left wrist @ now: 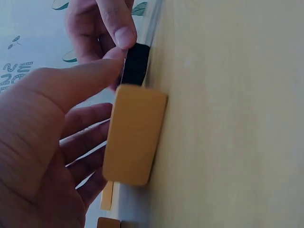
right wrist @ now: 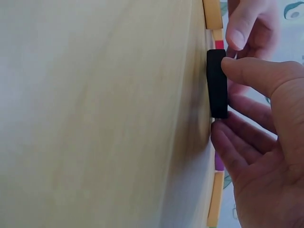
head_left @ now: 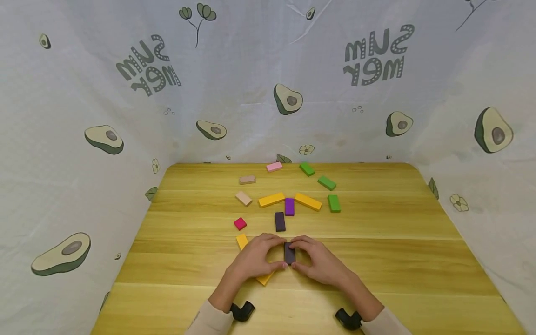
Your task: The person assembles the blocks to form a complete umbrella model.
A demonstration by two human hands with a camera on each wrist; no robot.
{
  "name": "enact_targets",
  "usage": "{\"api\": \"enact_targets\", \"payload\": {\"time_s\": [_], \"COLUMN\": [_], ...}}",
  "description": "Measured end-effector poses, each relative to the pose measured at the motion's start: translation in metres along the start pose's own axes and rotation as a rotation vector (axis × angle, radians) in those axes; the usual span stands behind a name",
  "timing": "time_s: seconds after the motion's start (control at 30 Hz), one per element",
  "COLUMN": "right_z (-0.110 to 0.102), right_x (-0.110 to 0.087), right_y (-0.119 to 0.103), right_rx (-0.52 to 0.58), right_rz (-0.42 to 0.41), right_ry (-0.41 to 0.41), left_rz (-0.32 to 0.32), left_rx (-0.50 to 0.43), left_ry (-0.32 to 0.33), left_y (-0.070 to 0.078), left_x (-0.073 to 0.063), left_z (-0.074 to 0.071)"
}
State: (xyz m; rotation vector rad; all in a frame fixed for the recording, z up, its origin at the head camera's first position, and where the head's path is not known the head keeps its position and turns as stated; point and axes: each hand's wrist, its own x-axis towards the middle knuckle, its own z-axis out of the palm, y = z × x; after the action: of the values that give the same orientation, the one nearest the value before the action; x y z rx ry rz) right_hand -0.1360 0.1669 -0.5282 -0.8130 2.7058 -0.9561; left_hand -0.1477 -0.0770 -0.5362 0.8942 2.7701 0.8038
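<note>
A dark purple block (head_left: 289, 253) lies flat on the wooden table (head_left: 389, 265), near its front. My left hand (head_left: 279, 254) pinches it from the left, thumb at the near end and forefinger at the far end. From the right, my right hand (head_left: 299, 254) pinches it the same way. The left wrist view shows the dark block (left wrist: 136, 64) beyond a yellow block (left wrist: 133, 135) lying under my left palm. In the right wrist view my thumb (right wrist: 251, 71) presses the dark block (right wrist: 217, 83) and my fingers curl at its other end.
Behind my hands lie a second dark block (head_left: 279, 221), a purple one (head_left: 289, 206), two yellow ones (head_left: 271, 199) (head_left: 308, 201), three green ones (head_left: 333, 203), a red cube (head_left: 240, 224), and tan and pink blocks. Avocado-print cloth (head_left: 104, 139) walls three sides.
</note>
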Motion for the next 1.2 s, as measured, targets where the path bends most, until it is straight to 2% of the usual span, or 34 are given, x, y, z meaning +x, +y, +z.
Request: {"api": "enact_targets", "payload": {"time_s": [0.5, 0.73, 0.97, 1.2], "right_z": [0.001, -0.005, -0.019, -0.028], "right_x": [-0.002, 0.001, 0.019, 0.043], "right_y": [-0.001, 0.003, 0.013, 0.02], "right_rx": [0.019, 0.008, 0.026, 0.061], "right_rz": [-0.035, 0.003, -0.026, -0.022], "right_ry": [0.012, 0.037, 0.117, 0.13], "left_rz": [0.004, -0.01, -0.028, -0.043], "left_rx": [-0.024, -0.038, -0.05, -0.052], "left_ry": [0.046, 0.055, 0.063, 0.06], "left_y": [0.005, 0.005, 0.006, 0.006], "left_x": [-0.001, -0.001, -0.001, -0.001], "left_z": [0.004, 0.006, 0.006, 0.007]}}
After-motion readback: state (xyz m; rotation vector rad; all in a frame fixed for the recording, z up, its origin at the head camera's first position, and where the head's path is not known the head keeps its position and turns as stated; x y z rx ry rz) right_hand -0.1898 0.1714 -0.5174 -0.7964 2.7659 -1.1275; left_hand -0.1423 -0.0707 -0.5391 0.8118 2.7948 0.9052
